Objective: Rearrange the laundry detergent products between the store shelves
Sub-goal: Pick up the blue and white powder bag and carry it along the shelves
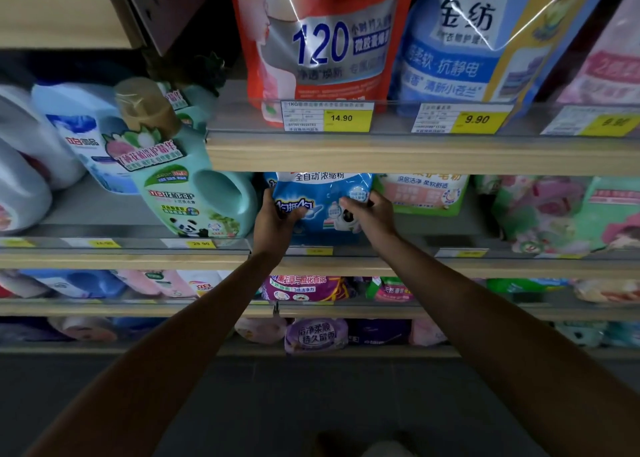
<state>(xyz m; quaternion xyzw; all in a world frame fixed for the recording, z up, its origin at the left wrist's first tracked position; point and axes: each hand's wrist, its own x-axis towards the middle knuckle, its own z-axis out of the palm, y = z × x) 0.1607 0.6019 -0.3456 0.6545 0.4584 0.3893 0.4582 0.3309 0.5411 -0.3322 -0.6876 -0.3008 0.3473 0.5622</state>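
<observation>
Two bare hands grip a blue detergent pouch (320, 202) standing on the second shelf (381, 266) of a dim store aisle — the left hand (277, 219) clasped on its left edge, the right hand (369, 214) on its right side, fingers curled over the front. The pouch stands upright behind the shelf's clear lip, its top hidden by the wooden shelf edge above.

Just to its left stands a green jug (194, 186) with a gold cap and a panda on the label; beyond that, white and pale-blue bottles (79, 137). To the pouch's right sit a green-and-pink bag (422, 193) and flowered green bags (554, 210).

On the shelf above, a red pouch (322, 40) marked "120" stands over a yellow price tag (346, 118) reading 14.90, beside a blue Comfort pouch (467, 37) tagged 9.90. Below, two more wood-edged shelves carry purple, pink and blue packs — among them a purple bag (304, 288). The floor (311, 397) beneath is dark and grey.
</observation>
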